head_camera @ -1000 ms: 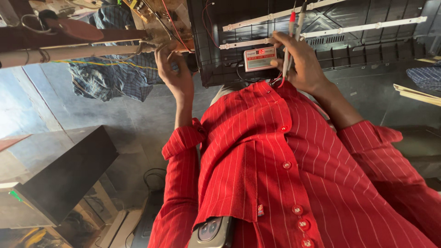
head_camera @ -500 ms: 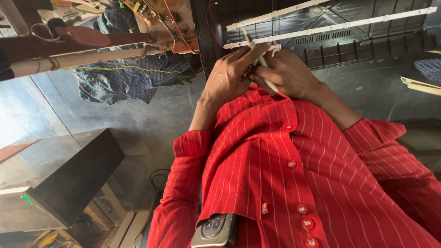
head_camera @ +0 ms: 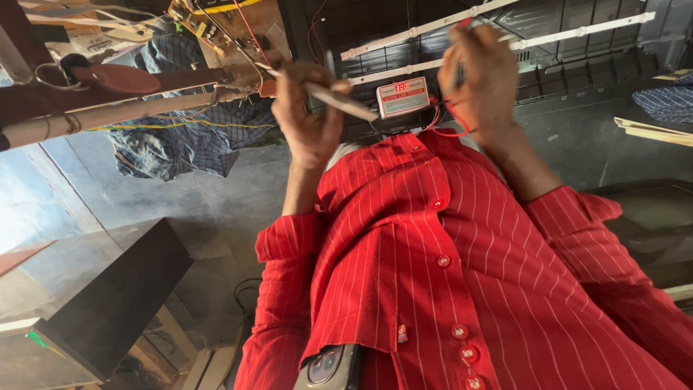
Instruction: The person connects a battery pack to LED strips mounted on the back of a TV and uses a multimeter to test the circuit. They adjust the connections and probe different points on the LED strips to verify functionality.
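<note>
**Two hands at a small tester**

The left hand (head_camera: 310, 119) is closed around a thin pale strip (head_camera: 339, 101) that juts toward a small white tester (head_camera: 403, 97). The right hand (head_camera: 485, 83), just beside the tester on its other side, is closed on a blurred probe with red wire (head_camera: 446, 126) trailing below. Behind lie long white light strips (head_camera: 577, 32) on a dark panel (head_camera: 375, 29).
</note>
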Demonstrator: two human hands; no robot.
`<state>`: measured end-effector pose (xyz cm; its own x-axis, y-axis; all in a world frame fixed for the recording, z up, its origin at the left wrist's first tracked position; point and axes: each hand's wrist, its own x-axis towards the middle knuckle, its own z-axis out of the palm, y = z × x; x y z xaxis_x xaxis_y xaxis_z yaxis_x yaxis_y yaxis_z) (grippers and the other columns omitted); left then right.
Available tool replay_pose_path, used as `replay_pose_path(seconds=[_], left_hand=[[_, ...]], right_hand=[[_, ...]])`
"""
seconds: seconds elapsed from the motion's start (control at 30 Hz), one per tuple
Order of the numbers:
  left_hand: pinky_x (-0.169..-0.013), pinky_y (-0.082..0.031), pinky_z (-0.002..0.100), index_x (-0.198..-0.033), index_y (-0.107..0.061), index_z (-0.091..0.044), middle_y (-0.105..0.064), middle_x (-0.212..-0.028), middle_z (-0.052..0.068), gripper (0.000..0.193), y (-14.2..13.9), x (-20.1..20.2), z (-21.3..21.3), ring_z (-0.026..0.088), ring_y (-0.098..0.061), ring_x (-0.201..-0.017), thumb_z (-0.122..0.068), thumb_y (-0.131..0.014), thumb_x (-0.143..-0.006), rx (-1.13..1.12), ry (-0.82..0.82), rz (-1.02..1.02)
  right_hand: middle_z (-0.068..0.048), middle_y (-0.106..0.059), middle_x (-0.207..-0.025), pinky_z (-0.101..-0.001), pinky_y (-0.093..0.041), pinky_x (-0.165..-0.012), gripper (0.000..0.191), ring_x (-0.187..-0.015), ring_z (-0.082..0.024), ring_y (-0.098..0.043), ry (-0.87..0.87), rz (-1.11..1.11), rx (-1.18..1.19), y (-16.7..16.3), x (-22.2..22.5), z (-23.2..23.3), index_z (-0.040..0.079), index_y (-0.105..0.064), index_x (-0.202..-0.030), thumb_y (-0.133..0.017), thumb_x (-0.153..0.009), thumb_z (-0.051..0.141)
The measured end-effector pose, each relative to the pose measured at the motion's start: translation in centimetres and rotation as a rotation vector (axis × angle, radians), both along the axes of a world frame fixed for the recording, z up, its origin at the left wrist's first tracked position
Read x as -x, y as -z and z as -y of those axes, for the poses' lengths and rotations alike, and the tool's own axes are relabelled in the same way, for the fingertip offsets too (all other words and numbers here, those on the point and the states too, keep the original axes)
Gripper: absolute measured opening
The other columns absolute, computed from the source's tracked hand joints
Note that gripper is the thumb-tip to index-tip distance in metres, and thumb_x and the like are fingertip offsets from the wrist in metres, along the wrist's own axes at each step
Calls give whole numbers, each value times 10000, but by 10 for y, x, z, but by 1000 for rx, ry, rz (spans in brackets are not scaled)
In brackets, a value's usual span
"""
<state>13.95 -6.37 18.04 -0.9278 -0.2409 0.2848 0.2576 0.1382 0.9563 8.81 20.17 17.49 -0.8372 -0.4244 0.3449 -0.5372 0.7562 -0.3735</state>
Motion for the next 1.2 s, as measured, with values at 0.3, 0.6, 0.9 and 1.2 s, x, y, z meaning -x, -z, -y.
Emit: replay_pose_path(seconds=[0.3, 0.6, 0.9, 1.2], left_hand=[[-730, -516, 317, -1431, -460, -8, -677, -1031, 178, 537, 10, -3, 38, 204, -629, -813, -468, -396, -1163, -668, -194, -8], [-942, -519, 323, -1285, -671, 41, -713, -1160, 104, 315, 77, -20, 35, 191, -651, -1053, -206, -623, -1095, -170, -108, 181], [-945, -547, 363, -1273, -676, -17, -723, -1116, 146, 280, 87, -43, 10, 268, -696, -1045, -107, -688, -1008, 237, -131, 340], [-921, -566, 349, -1283, -667, -27, -716, -1143, 144, 289, 93, -43, 9, 275, -721, -1037, -119, -688, -1009, 184, -19, 359]], right_hand=[[-61, -679, -930, -333, -384, -656, 114, -841, -186, -612, 436, 304, 662, 37, 27, -95, 44, -597, -1050, -622, -1134, 118], [-106, -717, -1083, -295, -532, -787, 289, -944, -173, -674, 351, 774, 1347, 71, -2, -95, 57, -653, -1280, -731, -1087, 258], [-125, -747, -1142, -246, -580, -857, 379, -994, -136, -702, 206, 825, 924, 73, -51, -33, -33, -611, -1367, -749, -1087, 182], [-137, -759, -1110, -251, -560, -784, 362, -923, -151, -726, 245, 774, 1021, 72, -27, -29, -55, -662, -1260, -725, -1130, 277]])
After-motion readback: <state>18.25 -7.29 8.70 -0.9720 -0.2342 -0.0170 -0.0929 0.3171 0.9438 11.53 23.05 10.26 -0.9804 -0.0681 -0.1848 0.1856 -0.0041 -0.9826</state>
